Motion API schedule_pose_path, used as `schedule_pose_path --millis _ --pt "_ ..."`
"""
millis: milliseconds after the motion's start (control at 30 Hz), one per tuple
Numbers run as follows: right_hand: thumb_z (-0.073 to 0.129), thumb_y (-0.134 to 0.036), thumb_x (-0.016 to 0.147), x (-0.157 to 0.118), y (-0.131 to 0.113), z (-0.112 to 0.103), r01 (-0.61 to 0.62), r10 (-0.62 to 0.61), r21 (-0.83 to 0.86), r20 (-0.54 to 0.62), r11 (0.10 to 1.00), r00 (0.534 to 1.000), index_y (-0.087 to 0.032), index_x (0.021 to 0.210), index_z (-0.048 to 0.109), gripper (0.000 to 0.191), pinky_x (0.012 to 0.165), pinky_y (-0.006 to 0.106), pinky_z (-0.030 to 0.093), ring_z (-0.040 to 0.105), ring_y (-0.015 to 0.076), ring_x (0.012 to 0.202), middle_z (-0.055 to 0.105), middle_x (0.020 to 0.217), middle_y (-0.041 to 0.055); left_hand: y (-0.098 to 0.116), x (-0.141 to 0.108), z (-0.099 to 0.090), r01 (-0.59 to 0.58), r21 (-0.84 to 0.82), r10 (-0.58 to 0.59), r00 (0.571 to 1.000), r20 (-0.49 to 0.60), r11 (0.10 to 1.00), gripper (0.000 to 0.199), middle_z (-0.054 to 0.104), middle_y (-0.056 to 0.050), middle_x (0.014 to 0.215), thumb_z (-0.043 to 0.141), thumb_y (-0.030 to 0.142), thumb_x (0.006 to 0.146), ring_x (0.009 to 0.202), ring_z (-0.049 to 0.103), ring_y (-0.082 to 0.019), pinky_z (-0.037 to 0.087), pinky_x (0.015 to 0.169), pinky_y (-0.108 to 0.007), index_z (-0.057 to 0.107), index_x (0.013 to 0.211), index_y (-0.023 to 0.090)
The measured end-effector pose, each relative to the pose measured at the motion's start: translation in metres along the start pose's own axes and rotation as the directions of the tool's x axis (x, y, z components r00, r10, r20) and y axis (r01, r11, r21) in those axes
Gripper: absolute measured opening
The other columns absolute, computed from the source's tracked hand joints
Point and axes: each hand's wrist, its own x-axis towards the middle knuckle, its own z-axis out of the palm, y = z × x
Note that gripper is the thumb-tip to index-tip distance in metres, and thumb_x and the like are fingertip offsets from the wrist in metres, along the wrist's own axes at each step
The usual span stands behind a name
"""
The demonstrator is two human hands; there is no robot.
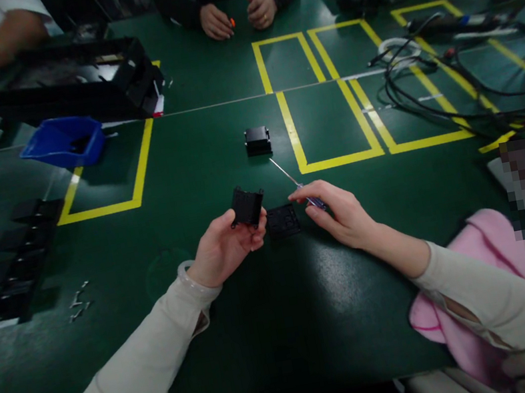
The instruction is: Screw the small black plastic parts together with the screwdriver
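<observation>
My left hand (223, 247) is closed on a small black plastic housing (246, 206), pinched between thumb and fingers and raised above the green table. Beside those fingertips a flat black plastic part (284, 221) lies on the table. My right hand (339, 210) has its thumb and fingers around the handle of a screwdriver (312, 199). The screwdriver's thin metal shaft points away from me and to the left. Just beyond its tip stands a black block-shaped part (257, 141) with bright metal bits at its sides.
Several small screws (78, 303) lie at the left, near a row of black parts (24, 259). A blue bin (64, 142) and black trays (80, 86) stand farther back. Cables (428, 99) and a pink cloth (497, 257) are on the right. Co-workers' hands (238, 16) rest across the table.
</observation>
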Motion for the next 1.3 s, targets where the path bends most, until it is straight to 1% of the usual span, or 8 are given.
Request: schedule_pose_path --millis 333,600,700,800,900,967,1067,1300 --pt "0.051 -0.024 0.103 0.000 0.000 0.001 0.001 -0.001 -0.001 -0.003 1.000 1.000 -0.018 0.121 0.064 0.023 0.089 0.036 0.057 0.071 0.0213 0.100 0.075 0.109 0.0106 0.000 -0.004 -0.006 -0.040 0.031 0.040 0.999 0.000 0.999 0.049 0.066 -0.005 0.082 0.077 0.057 0.081 0.066 0.053 -0.012 0.046 0.058 -0.023 0.077 0.104 0.014" --pt "0.052 -0.024 0.103 0.000 0.002 0.002 0.013 -0.013 -0.006 0.017 1.000 1.000 -0.018 0.122 0.062 0.022 0.090 0.037 0.057 0.071 0.0217 0.103 0.075 0.111 0.0109 0.012 -0.026 -0.035 -0.116 0.299 0.172 0.971 -0.168 0.947 0.053 0.067 -0.007 0.092 0.077 0.059 0.081 0.074 0.056 -0.015 0.047 0.062 -0.026 0.073 0.110 0.014" --pt "0.059 -0.029 0.100 0.000 0.005 0.004 -0.005 0.007 -0.030 0.073 1.000 0.997 -0.021 0.126 0.060 0.027 0.092 0.040 0.058 0.070 0.0242 0.109 0.074 0.118 0.0110 0.026 -0.044 -0.056 -0.077 0.635 0.271 0.938 -0.215 0.768 0.050 0.068 -0.007 0.100 0.076 0.054 0.083 0.085 0.059 -0.018 0.048 0.073 -0.028 0.070 0.116 0.016" --pt "0.067 -0.031 0.095 0.000 0.007 0.007 -0.012 0.017 -0.037 0.125 0.999 0.992 -0.022 0.130 0.058 0.037 0.095 0.045 0.059 0.069 0.0273 0.114 0.073 0.124 0.0118 0.043 -0.067 -0.075 0.098 0.911 0.411 0.869 -0.275 0.402 0.050 0.066 -0.003 0.113 0.076 0.049 0.087 0.104 0.060 -0.023 0.048 0.094 -0.034 0.064 0.128 0.023" --pt "0.073 -0.030 0.090 0.001 0.008 0.010 -0.023 0.029 -0.036 0.163 0.999 0.986 -0.022 0.132 0.056 0.046 0.099 0.050 0.058 0.068 0.0295 0.118 0.071 0.128 0.0127 0.057 -0.090 -0.089 0.222 0.975 0.484 0.853 -0.193 -0.003 0.048 0.059 -0.002 0.122 0.070 0.051 0.092 0.113 0.058 -0.027 0.045 0.105 -0.041 0.059 0.132 0.027" --pt "0.075 -0.028 0.088 0.002 0.008 0.011 -0.040 0.047 -0.045 0.187 0.998 0.981 -0.022 0.133 0.055 0.049 0.100 0.052 0.057 0.067 0.0301 0.120 0.070 0.129 0.0126 0.064 -0.103 -0.098 0.298 0.935 0.458 0.870 -0.183 -0.194 0.045 0.057 -0.004 0.128 0.063 0.051 0.097 0.122 0.056 -0.029 0.045 0.109 -0.046 0.056 0.135 0.028" --pt "0.075 -0.026 0.087 0.002 0.008 0.012 -0.045 0.057 -0.058 0.216 0.997 0.975 -0.022 0.133 0.055 0.050 0.101 0.053 0.057 0.066 0.0306 0.121 0.070 0.131 0.0129 0.070 -0.114 -0.111 0.324 0.894 0.450 0.878 -0.162 -0.310 0.042 0.058 -0.008 0.132 0.056 0.046 0.100 0.128 0.054 -0.029 0.045 0.112 -0.047 0.055 0.137 0.025" --pt "0.075 -0.022 0.087 0.002 0.010 0.012 -0.027 0.054 -0.110 0.255 0.994 0.965 -0.021 0.129 0.056 0.046 0.094 0.050 0.058 0.067 0.0307 0.114 0.071 0.125 0.0133 0.078 -0.120 -0.123 0.376 0.870 0.366 0.896 -0.253 -0.319 0.046 0.056 -0.013 0.136 0.052 0.047 0.100 0.130 0.053 -0.032 0.049 0.104 -0.044 0.059 0.138 0.022"
